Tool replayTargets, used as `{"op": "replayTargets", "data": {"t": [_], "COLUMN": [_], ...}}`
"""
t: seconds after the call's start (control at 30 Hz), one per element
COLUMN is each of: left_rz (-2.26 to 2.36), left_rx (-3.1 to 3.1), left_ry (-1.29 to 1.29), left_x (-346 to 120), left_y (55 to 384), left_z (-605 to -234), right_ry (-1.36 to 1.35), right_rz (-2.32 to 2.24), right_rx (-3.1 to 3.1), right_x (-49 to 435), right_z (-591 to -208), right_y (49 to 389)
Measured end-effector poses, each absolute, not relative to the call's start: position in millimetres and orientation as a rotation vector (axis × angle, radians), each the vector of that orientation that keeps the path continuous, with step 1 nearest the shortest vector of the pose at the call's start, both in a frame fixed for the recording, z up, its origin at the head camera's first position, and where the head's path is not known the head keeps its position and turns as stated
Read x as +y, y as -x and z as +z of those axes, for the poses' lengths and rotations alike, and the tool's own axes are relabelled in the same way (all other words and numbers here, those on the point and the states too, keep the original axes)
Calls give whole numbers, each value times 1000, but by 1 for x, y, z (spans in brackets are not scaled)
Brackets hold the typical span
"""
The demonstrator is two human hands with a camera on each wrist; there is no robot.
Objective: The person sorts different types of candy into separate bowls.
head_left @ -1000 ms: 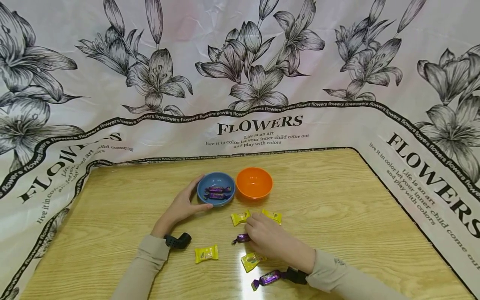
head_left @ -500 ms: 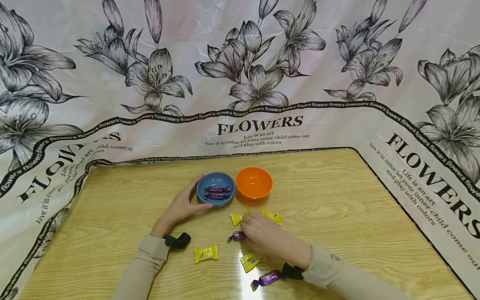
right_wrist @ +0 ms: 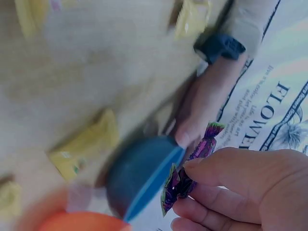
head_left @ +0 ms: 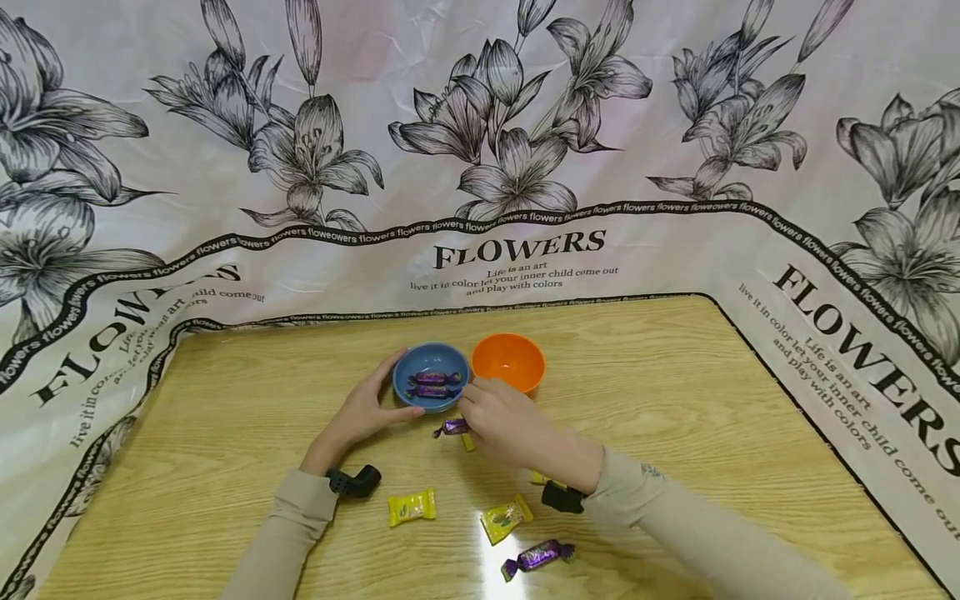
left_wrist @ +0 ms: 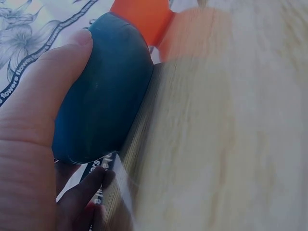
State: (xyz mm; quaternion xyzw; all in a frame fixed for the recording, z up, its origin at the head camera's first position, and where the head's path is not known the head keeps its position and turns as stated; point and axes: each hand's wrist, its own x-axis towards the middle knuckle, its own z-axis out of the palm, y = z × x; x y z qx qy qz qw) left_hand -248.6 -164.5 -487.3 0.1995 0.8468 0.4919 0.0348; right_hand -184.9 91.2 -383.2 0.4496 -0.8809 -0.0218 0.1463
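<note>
Since half a second earlier, the right hand [head_left: 501,423] had moved toward the blue bowl [head_left: 433,357], bringing a purple candy [right_wrist: 204,147] near its rim. Thumb and fingers pinched the candy, whose shiny, crinkled wrapper had twisted ends edged in green and markings too blurred to read. Two similar candies [head_left: 432,391] lay inside the bowl, which the left hand [head_left: 367,408] gripped at its side. An orange bowl [head_left: 510,358] stood just beside it on the counter [head_left: 675,392].

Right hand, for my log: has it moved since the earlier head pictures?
Yes; against the unmoved orange bowl, the right hand has shifted up and left in the head view.
</note>
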Motion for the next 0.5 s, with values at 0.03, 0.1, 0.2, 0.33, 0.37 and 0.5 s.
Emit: {"op": "replayTargets", "data": {"t": [0.03, 0.1, 0.2, 0.33, 0.37, 0.5], "left_rz": [1513, 1517, 1520, 1518, 1514, 1497], "left_rx": [2601, 2594, 2585, 2585, 2588, 2593], "left_ry": [-619, -624, -625, -626, -626, -628], "left_x": [-166, -167, -168, -169, -169, -168], "left_y": [250, 251, 252, 251, 251, 252], "left_z": [-490, -492, -492, -491, -491, -490], "right_ry": [-1293, -1292, -1282, -1259, -1253, -1235], "right_rz": [-53, -28, 18, 119, 147, 198], "right_rx": [-2544, -2570, -2603, -2677, -2700, -2760], "right_x": [90, 86, 80, 72, 71, 65], "right_z": [-380, -372, -361, -352, -351, -356], "right_y": [188, 196, 210, 233, 239, 261]}}
